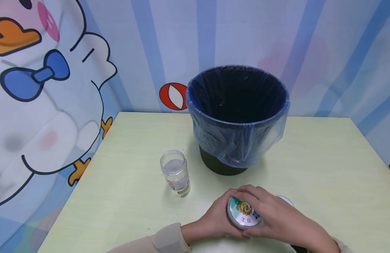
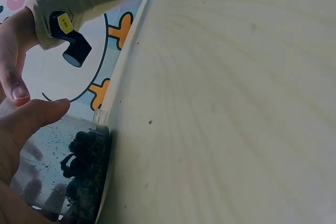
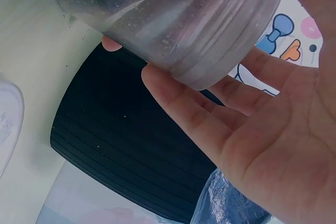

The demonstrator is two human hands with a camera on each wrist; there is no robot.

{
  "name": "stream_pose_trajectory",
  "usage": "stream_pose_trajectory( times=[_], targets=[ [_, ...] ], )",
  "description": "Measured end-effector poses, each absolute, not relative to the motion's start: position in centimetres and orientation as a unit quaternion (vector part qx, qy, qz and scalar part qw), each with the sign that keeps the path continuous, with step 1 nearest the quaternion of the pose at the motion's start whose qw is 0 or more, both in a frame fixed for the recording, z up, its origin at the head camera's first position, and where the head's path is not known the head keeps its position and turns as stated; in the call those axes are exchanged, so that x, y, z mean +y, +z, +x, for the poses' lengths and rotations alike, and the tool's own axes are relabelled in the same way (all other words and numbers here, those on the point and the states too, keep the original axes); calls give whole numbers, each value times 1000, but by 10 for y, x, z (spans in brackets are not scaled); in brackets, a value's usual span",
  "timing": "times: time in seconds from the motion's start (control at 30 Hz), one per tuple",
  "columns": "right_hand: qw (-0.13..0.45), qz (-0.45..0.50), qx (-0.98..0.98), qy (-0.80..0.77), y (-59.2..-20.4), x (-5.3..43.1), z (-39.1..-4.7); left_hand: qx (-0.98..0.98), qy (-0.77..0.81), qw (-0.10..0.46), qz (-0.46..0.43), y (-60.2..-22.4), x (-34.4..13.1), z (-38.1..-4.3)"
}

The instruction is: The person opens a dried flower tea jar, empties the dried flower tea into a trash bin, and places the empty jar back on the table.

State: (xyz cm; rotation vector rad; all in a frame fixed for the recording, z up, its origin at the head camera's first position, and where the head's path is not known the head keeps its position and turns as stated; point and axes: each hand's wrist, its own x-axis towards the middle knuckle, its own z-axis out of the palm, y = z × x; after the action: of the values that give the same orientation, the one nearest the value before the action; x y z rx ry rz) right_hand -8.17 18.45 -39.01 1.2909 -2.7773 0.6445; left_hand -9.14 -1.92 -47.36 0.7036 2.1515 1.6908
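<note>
From overhead, I see both hands gripping a lidded jar (image 1: pixel 241 213) before the black bin (image 1: pixel 218 166): left hand (image 1: pixel 217 215) curled round its side, right hand (image 1: pixel 277 213) bent over the lid. The left-wrist view shows dark lumps (image 2: pixel 84 166) inside (murky stuff); the right-wrist view, fingers parted but curved about the rim.

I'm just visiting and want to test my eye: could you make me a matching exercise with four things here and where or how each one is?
Things:
1. lidded jar
2. bin
3. clear jar
4. white round thing

Where or how:
A. partly hidden by the right hand
B. left of the bin in the head view
C. held by the left hand and right hand together
D. lined with a plastic bag

Pairs: 1-C, 2-D, 3-B, 4-A
</note>
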Motion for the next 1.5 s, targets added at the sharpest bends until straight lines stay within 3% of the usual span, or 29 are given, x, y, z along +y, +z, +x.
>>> stream_pose_trajectory(
  times=[0.6, 1.5],
  targets=[
    [-44, 389, -892, 226, -382, 186, -83, 749, 597, 172, 233, -464, -24, -90],
    [-24, 389, -883, 263, -353, 190, -90, 768, 568, 140, 259, -431, -31, -101]
  ],
)
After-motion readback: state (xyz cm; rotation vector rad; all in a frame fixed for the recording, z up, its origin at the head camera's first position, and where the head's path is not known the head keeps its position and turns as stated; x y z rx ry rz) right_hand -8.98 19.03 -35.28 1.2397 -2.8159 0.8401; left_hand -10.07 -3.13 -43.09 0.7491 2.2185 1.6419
